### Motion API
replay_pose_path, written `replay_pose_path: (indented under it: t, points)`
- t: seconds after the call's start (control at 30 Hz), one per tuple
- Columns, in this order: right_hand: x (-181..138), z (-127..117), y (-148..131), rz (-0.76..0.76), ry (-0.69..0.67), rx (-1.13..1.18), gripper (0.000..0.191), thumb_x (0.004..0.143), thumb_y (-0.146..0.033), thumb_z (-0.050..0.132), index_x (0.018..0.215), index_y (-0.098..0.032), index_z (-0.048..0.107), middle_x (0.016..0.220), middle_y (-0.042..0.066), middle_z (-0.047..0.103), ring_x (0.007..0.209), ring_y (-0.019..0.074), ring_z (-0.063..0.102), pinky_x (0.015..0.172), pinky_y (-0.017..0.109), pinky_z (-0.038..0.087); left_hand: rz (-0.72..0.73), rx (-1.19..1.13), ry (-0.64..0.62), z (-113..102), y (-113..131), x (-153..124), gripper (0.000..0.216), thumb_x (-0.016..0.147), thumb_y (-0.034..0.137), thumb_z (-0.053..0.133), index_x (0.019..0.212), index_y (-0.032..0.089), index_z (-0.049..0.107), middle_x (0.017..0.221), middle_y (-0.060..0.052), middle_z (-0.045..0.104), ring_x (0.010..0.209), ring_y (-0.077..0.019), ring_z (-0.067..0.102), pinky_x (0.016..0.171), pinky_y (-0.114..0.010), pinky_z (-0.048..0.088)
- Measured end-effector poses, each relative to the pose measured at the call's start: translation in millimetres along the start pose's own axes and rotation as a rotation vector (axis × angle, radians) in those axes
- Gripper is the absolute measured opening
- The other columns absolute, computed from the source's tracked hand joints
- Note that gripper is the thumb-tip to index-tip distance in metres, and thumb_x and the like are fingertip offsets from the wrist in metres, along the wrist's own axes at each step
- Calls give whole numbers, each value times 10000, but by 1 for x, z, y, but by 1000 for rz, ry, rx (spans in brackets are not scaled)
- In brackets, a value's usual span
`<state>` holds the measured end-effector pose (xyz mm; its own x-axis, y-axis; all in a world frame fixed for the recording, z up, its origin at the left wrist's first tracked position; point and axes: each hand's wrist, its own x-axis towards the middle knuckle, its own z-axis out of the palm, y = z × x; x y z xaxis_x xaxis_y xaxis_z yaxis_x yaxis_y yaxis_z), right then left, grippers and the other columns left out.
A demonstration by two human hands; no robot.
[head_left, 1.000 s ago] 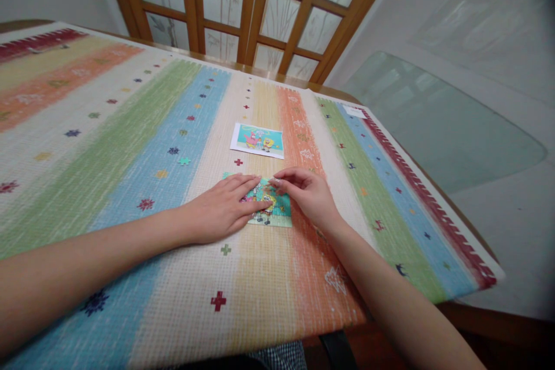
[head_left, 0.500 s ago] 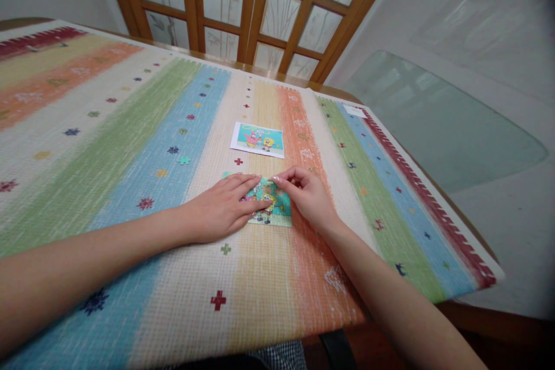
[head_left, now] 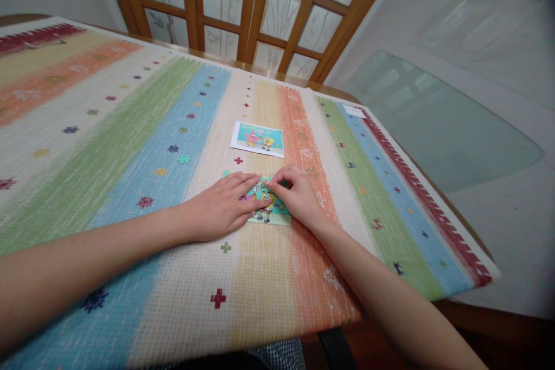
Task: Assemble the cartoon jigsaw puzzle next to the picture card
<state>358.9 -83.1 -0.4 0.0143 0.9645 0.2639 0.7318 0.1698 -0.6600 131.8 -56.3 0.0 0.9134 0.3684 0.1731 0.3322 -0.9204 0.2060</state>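
A small cartoon jigsaw puzzle [head_left: 269, 212] lies on a striped cloth [head_left: 130, 144] in front of me. My left hand [head_left: 221, 207] rests flat on the puzzle's left part, fingers stretched out. My right hand [head_left: 292, 193] is curled over the puzzle's right part, its fingertips pressed down on the top edge near the left fingertips. Whether a loose piece sits under those fingers is hidden. A printed picture card [head_left: 258, 139] with the same cartoon lies a little farther away.
The cloth covers a wooden table whose right edge [head_left: 433, 196] runs diagonally. A glass tabletop [head_left: 433, 121] stands beyond it to the right. Wooden-framed frosted doors [head_left: 260, 6] rise behind the table. A small white label [head_left: 354, 111] lies at the cloth's far right corner.
My right hand has slid left over the puzzle, its fingertips now closer to the left hand's. The left hand has stayed flat in place.
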Motion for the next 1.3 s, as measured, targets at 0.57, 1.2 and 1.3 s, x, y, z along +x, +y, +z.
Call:
replay_pose_path:
  t: [0.57, 1.2, 1.3]
  points:
    - [1, -15, -1, 143, -47, 395, 254, 815, -441, 726, 900, -202, 743, 827, 38, 712, 736, 177, 644, 698, 327, 501, -7, -15, 4, 0, 0, 0, 425, 1016, 289, 425, 1433, 332, 494, 1594, -79, 325, 1452, -316, 306, 1172, -524, 272]
    - [-7, 4, -3, -15, 70, -139, 227, 874, -336, 690, 694, -214, 624, 829, 35, 602, 863, 218, 548, 804, 378, 401, 7, 0, 12, 0, 0, 0, 434, 1004, 270, 436, 1433, 315, 482, 1596, -61, 325, 1452, -306, 301, 1187, -509, 259]
    - [-7, 5, -4, -14, 62, -180, 236, 884, -322, 676, 690, -216, 593, 826, 38, 600, 868, 224, 544, 809, 379, 396, 3, -6, 7, 0, 0, 0, 429, 1004, 266, 439, 1428, 308, 491, 1602, -65, 314, 1455, -308, 296, 1187, -505, 258]
